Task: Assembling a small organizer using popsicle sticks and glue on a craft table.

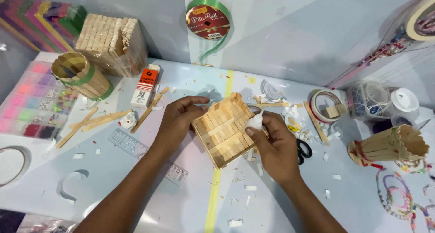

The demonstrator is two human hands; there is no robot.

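A square wooden stick panel [223, 129], built from flat craft sticks laid side by side with cross sticks over them, is held tilted just above the middle of the bench [136, 187], its face turned up toward the camera so the joints can be seen. The left hand [177, 119] grips its left edge, fingers curled over the top and thumb beneath, which steadies the panel. The right hand [275, 144] is closed around a small white glue bottle [255, 121], with the nozzle touching the panel's right edge, seemingly at a seam between sticks.

Just behind the right hand lie black scissors [302, 150], partly hidden. Loose sticks [97, 120] lie on the bench to the left, near an orange and white box [146, 85] and a clear ruler [131, 146]. Farther left stand a round stick cup with a green band [81, 75] and a stacked stick block [112, 43]. A tape roll [324, 106] sits to the right, and white paper scraps lie scattered about.
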